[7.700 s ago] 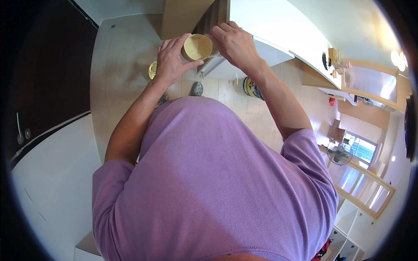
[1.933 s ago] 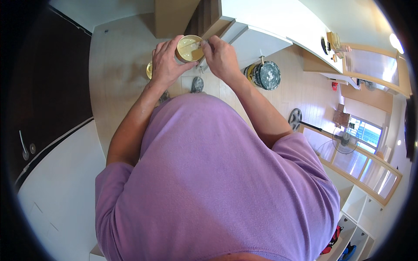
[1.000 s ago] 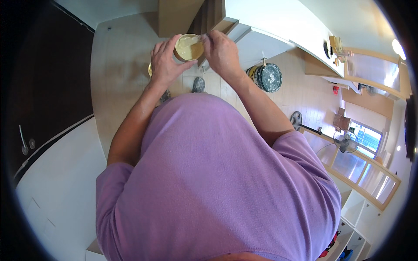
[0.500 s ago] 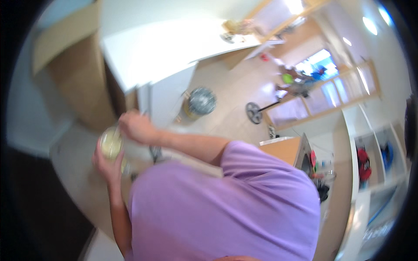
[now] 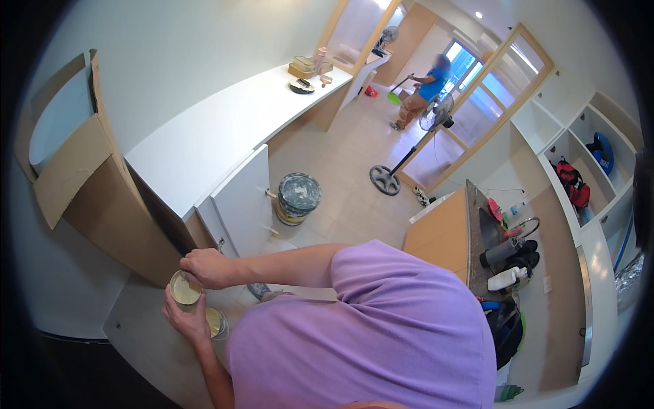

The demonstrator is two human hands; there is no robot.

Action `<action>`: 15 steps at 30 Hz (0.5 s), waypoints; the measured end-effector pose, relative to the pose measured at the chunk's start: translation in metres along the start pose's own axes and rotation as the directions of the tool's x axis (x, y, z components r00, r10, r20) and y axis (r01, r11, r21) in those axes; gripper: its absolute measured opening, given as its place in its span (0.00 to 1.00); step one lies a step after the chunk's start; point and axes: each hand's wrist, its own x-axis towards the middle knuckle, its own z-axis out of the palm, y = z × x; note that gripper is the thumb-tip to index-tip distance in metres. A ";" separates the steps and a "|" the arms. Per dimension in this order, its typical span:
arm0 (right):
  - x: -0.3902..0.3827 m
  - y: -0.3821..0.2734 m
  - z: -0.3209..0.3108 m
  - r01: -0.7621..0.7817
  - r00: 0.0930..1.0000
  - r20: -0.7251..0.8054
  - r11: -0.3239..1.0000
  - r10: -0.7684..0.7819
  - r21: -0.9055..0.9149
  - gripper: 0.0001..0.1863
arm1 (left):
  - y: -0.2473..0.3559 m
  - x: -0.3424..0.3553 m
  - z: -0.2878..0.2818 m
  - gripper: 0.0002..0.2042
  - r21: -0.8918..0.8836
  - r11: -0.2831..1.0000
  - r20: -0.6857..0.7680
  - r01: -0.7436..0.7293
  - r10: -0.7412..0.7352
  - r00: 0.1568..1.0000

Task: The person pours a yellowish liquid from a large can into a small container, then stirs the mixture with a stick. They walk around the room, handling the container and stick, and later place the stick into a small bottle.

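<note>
My left hand (image 5: 180, 313) is closed round a small round tub (image 5: 185, 288) of pale cream paste. My right hand (image 5: 204, 264) is closed at the tub's upper rim, with fingers at its opening; what it grips is hidden, probably a thin tool. Below them a second round container (image 5: 213, 322) with yellowish contents rests low down. A white cabinet door (image 5: 238, 198) stands ajar beyond my hands, and a cardboard sheet (image 5: 122, 211) leans at the left.
A paint-stained bucket (image 5: 298, 194) and pedestal fan (image 5: 384, 180) stand on the floor. A white counter (image 5: 204, 133) holds containers. A sink (image 5: 490, 232) and cubbies (image 5: 578, 184) with bags line the right. Farther back, a person (image 5: 428, 84) in blue holds a broom (image 5: 393, 97).
My view has swung sharply to take in the room and a co-worker. My hands, still at the tub, now appear in the lower left instead of top centre.
</note>
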 end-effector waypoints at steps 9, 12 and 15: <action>0.005 0.000 -0.006 0.015 1.000 -0.017 1.000 -0.015 0.001 0.12 | 0.002 0.001 -0.001 0.46 -0.003 1.000 0.002 -0.021 0.021 1.000; 0.000 0.000 -0.004 0.011 1.000 -0.007 0.999 -0.011 -0.033 0.12 | -0.007 0.000 -0.005 0.46 0.013 1.000 -0.012 -0.022 0.022 1.000; 0.006 0.002 -0.001 -0.010 0.998 -0.055 0.998 0.007 -0.061 0.12 | -0.009 -0.003 -0.011 0.46 0.016 1.000 0.004 -0.011 0.011 1.000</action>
